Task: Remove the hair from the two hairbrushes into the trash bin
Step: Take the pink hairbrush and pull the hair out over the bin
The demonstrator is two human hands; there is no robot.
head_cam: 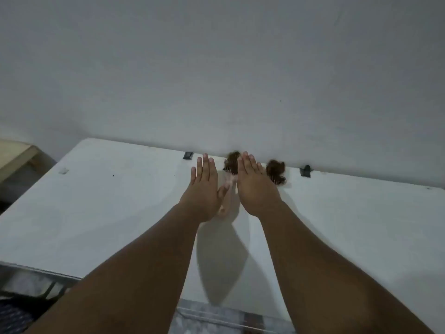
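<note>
Two hairbrushes lie near the far edge of the white table (108,213), both clogged with brown hair. The left brush (231,165) is pale pink, its handle running toward me between my hands. Of the right brush only its hair clump (276,173) shows beyond my right hand. My left hand (203,186) is stretched out flat, fingers together, palm down, just left of the pink handle. My right hand (256,186) is also flat and empty, hovering over the space between the two brushes and hiding part of each. No trash bin is in view.
A plain grey wall rises right behind the table. Two small black clips (188,155) (305,171) sit on the table's far edge. A wooden piece of furniture (16,153) stands at the left. Tiled floor shows below the table's near edge.
</note>
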